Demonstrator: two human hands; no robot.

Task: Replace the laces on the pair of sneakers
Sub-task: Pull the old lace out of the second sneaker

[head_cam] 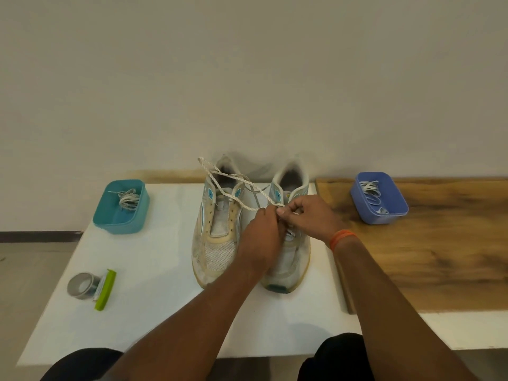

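**Both hands at the right-hand sneaker's lace**

Both hands meet over the worn white sneaker with teal trim on the right (pixel 288 251). My left hand (pixel 262 237) is curled, its fingers closed on the pale woven lace (pixel 233 191) just above that shoe's eyelets. My right hand (pixel 308 215), with an orange band (pixel 342 239) at the wrist, pinches the same lace between thumb and fingertips, touching the left hand. From the pinch the lace runs up and away to the left in a long loop, crossing above the collar of the second worn white sneaker (pixel 217 232), which stands just beside the first, toe toward me. That left shoe shows bare eyelets along most of its tongue; I cannot tell whether the lace passes through its top holes or only lies over them.

Both shoes stand on the white worktop (pixel 154 270). At its far left sits a teal plastic tub (pixel 121 218) holding a bundle of greyish laces (pixel 127 200). Near the left front lies a roll of grey tape (pixel 82 285) touching a lime-green holder (pixel 105 290). To the right, a wooden board (pixel 439 257) carries a blue plastic tub (pixel 384 215) with white laces (pixel 371 191) coiled inside.
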